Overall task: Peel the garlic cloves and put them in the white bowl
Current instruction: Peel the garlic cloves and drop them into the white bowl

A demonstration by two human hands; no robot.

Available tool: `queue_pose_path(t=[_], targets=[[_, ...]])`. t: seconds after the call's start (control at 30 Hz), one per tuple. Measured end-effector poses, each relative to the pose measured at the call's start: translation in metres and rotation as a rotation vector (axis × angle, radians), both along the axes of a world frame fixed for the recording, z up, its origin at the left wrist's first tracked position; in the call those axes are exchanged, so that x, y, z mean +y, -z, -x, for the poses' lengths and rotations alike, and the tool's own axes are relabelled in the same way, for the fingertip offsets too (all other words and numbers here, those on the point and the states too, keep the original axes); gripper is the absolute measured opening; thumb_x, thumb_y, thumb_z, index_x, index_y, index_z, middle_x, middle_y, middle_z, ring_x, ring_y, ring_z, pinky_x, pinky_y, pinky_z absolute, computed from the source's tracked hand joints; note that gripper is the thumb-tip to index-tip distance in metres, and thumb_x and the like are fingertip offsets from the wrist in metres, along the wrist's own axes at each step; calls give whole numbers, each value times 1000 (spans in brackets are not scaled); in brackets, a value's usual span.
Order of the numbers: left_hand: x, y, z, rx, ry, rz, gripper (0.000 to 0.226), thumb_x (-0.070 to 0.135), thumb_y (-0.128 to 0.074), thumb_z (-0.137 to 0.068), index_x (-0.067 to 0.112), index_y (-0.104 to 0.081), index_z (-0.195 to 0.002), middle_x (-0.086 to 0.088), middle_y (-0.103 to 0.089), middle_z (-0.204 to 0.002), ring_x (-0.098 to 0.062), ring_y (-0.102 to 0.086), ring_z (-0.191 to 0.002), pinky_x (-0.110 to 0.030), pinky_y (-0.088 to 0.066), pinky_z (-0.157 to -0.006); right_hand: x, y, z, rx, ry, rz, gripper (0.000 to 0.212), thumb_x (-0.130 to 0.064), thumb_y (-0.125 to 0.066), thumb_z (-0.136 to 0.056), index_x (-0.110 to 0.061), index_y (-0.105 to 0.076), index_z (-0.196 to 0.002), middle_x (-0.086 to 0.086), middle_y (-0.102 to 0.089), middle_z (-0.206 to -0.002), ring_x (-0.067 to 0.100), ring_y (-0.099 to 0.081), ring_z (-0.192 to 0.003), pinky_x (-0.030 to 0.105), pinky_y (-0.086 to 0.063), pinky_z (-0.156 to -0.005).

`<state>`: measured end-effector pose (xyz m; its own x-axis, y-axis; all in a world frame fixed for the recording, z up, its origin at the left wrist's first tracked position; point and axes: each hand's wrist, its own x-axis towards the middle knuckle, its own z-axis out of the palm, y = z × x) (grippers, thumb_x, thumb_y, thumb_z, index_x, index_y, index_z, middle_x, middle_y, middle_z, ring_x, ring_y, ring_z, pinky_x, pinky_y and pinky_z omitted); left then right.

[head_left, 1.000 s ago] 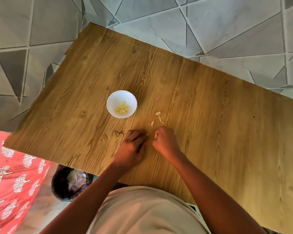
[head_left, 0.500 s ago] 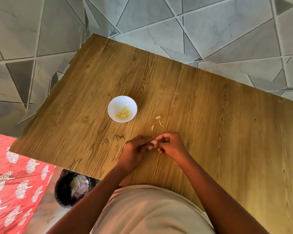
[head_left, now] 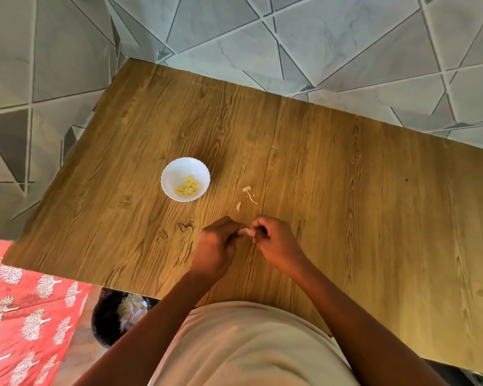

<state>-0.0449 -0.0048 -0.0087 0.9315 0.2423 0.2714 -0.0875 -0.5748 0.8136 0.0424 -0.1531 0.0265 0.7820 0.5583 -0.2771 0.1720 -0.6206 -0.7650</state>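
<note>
A small white bowl (head_left: pixel 176 169) stands on the wooden table (head_left: pixel 346 204), left of centre, with several peeled yellowish garlic cloves (head_left: pixel 188 186) inside. Near the table's front edge my left hand (head_left: pixel 216 245) and my right hand (head_left: pixel 275 242) meet fingertip to fingertip. Between them they pinch one pale garlic clove (head_left: pixel 247 232), only partly visible. Bits of garlic skin (head_left: pixel 248 192) and another small scrap (head_left: pixel 238 206) lie on the table just beyond my hands, to the right of the bowl.
A dark bin (head_left: pixel 117 319) holding pale peelings sits on the floor below the table's front left edge. A red patterned cloth (head_left: pixel 25 316) lies at the lower left. Grey tiled floor (head_left: pixel 318 45) surrounds the table.
My hands, curled apart on the table a second ago, have come together and lifted slightly, and now pinch a garlic clove between their fingertips. The bowl has not moved.
</note>
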Motion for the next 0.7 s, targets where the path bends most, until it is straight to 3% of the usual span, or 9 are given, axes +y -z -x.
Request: queue_pose_path(t=[0.07,0.17,0.23,0.3,0.43,0.53,0.7], targets=[[-3,-6,-1,37,-50,-10,24,9,-54,-91,8,-78,-89,4,-68,-79,-7,-61,-69,-20,-48,-65,-2,4,3,-264,-162,29,12,2,-69,-89,-9,-66,-92,4,-66,-87,15,-64,-80,29,-53,-68],[-7,-9,-7,272,-151,209,24,0,-64,-92,10,-78,-76,10,-68,-63,-4,-60,-58,-21,-47,-60,-9,7,2,-634,-375,104,27,6,-75,-72,-4,-65,-95,10,-64,-95,23,-63,-85,29,-52,-67],[-5,-8,-9,351,-158,337,23,-1,-68,-93,11,-80,-77,7,-69,-61,-3,-58,-54,-24,-47,-59,-11,4,1,-743,-385,99,28,4,-73,-68,-4,-64,-93,10,-64,-94,23,-62,-84,31,-53,-64],[-4,-12,-6,285,-106,305,16,3,-71,-93,10,-82,-84,10,-69,-65,-1,-58,-57,-21,-46,-60,-10,1,0,-611,-254,-11,23,8,-71,-70,-8,-63,-84,5,-63,-84,19,-61,-76,31,-51,-60],[-3,-19,0,85,-47,155,16,1,-66,-90,7,-80,-88,9,-69,-75,-6,-62,-64,-24,-48,-59,-5,-9,-3,55,61,-169,28,7,-68,-87,-17,-65,-72,-8,-61,-67,3,-56,-63,22,-45,-61],[-1,-19,0,26,-34,45,25,-8,-59,-83,5,-79,-88,4,-69,-77,-6,-62,-67,-15,-42,-61,-4,-15,-3,394,176,-200,24,8,-62,-92,-9,-68,-76,2,-62,-64,13,-57,-60,28,-47,-54],[4,-13,4,40,-37,5,31,-19,-63,-80,4,-79,-92,2,-69,-79,-1,-62,-71,-14,-44,-65,-10,-13,-4,271,17,-123,9,-7,-66,-98,-10,-72,-93,3,-72,-76,14,-67,-63,31,-60,-60]])
